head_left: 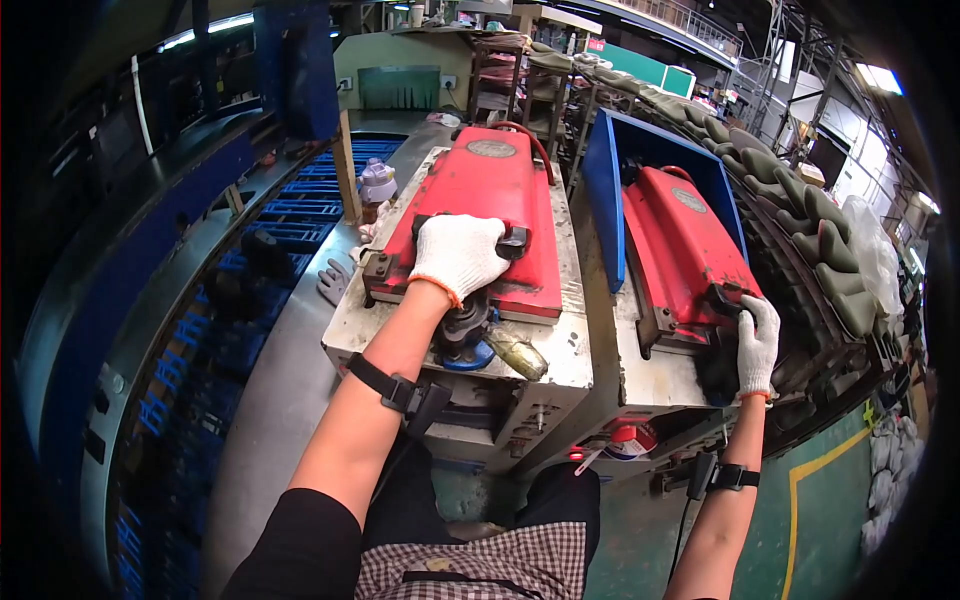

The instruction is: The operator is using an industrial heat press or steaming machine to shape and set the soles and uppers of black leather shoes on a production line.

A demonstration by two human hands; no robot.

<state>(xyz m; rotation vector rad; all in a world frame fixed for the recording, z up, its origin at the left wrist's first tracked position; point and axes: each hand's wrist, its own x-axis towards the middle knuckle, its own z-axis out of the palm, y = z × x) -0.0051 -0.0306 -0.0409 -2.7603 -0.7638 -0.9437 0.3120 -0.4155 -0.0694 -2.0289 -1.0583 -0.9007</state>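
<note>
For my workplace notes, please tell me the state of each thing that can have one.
Left hand: gloved, closed over left black handle
Right hand: gloved, on right black handle; grip unclear
Left red cover: lowered
Right red cover: lowered
Purple bottle: upright
Grey glove: lying unworn
Red indicator lamp: lit
Ceiling light, top right: lit

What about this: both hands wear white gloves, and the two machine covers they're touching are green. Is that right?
The head view shows the two machine covers are red, not green. Both hands touching them do wear white gloves.
</note>
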